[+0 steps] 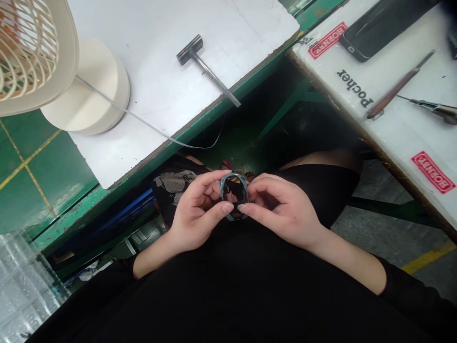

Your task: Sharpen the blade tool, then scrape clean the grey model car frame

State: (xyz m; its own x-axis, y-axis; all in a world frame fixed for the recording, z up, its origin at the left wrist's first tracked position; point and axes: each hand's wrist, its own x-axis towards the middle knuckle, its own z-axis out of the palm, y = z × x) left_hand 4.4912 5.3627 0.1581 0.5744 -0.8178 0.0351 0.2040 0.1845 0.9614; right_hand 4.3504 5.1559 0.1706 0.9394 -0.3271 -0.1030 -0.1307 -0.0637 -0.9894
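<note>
Both my hands meet over my lap, below the bench edge. My left hand (198,209) and my right hand (282,209) pinch a small grey-blue ring-shaped part (233,193) between thumbs and fingertips, one hand on each side. The ring stands upright, its dark opening facing me. My black sleeves and black clothing fill the lower part of the view.
A small hammer (207,69) lies on the white sheet (160,71) of the green bench. A cream desk fan (53,66) stands at the left, its cable trailing off the edge. On the right table (400,124) lie a phone (378,26) and slim hand tools (400,88).
</note>
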